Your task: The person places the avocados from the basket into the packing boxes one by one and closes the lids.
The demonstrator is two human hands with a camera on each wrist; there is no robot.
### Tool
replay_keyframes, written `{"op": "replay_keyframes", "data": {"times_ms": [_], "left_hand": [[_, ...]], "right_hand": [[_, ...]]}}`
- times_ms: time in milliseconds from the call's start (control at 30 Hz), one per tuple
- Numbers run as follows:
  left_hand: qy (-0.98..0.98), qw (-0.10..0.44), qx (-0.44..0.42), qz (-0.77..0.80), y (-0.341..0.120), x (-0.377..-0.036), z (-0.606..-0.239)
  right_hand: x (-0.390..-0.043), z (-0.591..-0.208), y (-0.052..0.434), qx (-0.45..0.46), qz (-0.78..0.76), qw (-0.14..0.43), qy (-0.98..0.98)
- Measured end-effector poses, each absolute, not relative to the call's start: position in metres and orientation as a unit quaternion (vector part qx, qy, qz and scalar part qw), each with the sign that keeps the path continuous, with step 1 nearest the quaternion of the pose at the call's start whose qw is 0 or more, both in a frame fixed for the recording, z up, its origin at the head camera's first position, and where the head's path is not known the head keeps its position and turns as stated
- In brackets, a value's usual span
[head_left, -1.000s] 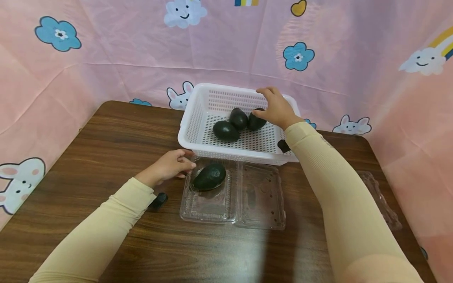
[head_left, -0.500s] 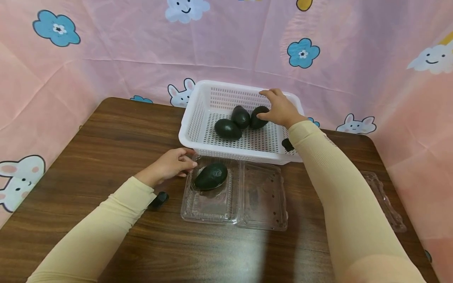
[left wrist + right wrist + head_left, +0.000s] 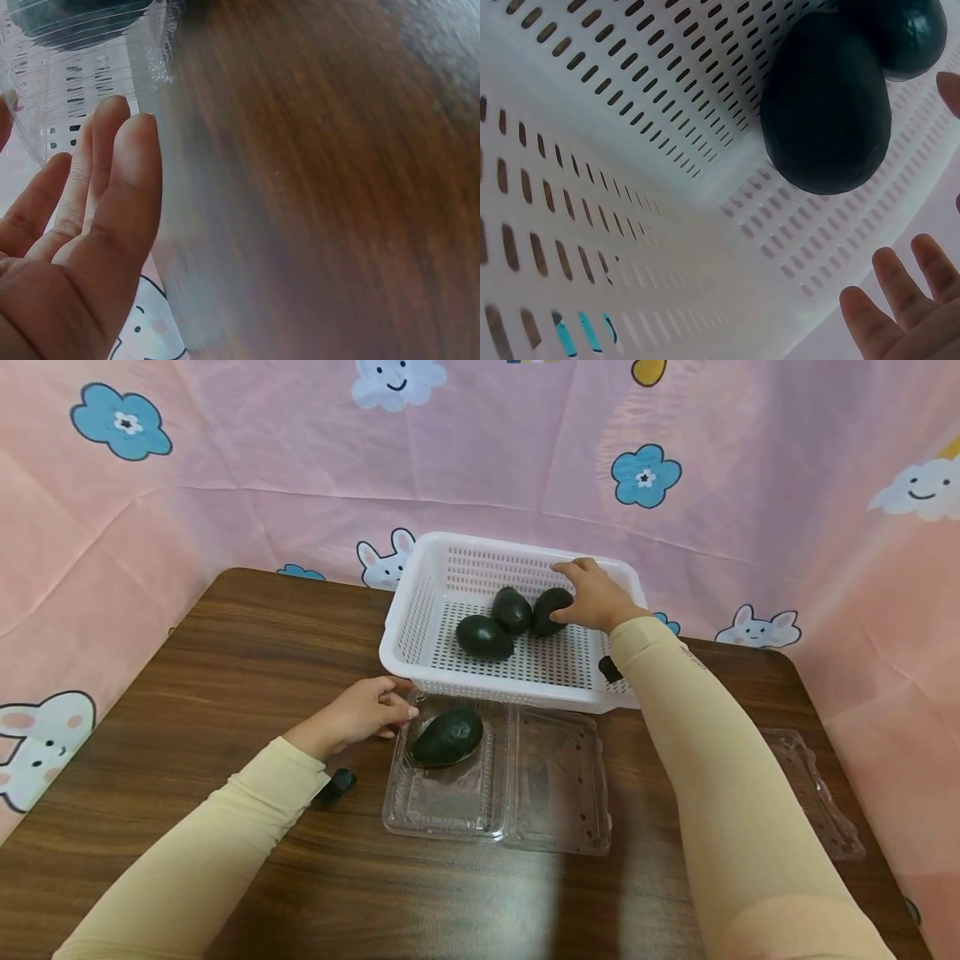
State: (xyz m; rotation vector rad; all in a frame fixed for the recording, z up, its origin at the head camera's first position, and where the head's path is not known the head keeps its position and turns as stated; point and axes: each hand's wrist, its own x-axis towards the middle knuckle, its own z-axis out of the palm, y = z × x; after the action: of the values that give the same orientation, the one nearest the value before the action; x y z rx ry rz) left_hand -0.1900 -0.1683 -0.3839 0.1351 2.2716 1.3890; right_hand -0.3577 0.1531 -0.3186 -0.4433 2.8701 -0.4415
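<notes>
A white slotted basket (image 3: 420, 610) (image 3: 630, 187) holds three dark avocados. My right hand (image 3: 596, 597) (image 3: 900, 300) reaches into it, fingers spread and relaxed, its thumb against the rightmost avocado (image 3: 550, 610) (image 3: 825, 105). The other two avocados (image 3: 512, 609) (image 3: 484, 637) lie just left of it. An open clear clamshell box (image 3: 555, 785) (image 3: 75, 82) lies in front of the basket, with one avocado (image 3: 447, 736) (image 3: 75, 19) in its left half. My left hand (image 3: 367, 710) (image 3: 120, 172) rests with straight fingers against the box's left rim.
The brown wooden table (image 3: 225, 660) (image 3: 322, 187) is walled by pink patterned cloth (image 3: 225, 468) on three sides. A second clear plastic box (image 3: 813, 793) lies near the table's right edge.
My right hand has sunk lower into the basket and closed in on the rightmost avocado. The left hand has stayed at the clamshell's rim.
</notes>
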Motion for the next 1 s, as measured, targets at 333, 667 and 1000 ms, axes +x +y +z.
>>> {"op": "replay_keyframes", "data": {"times_ms": [333,667,1000], "left_hand": [[0.827,0.231,0.048,0.51,-0.169,-0.189,-0.384],[0.826,0.234,0.044,0.511,-0.17,-0.189,-0.385],[0.825,0.235,0.042,0.513,-0.171,-0.188,-0.386]], "right_hand": [[-0.364,-0.327,0.15,-0.139,-0.145,0.115,0.973],[-0.367,-0.334,0.145,-0.141,-0.13,0.141,0.971],[-0.373,-0.342,0.14,-0.168,-0.115,0.14,0.969]]}}
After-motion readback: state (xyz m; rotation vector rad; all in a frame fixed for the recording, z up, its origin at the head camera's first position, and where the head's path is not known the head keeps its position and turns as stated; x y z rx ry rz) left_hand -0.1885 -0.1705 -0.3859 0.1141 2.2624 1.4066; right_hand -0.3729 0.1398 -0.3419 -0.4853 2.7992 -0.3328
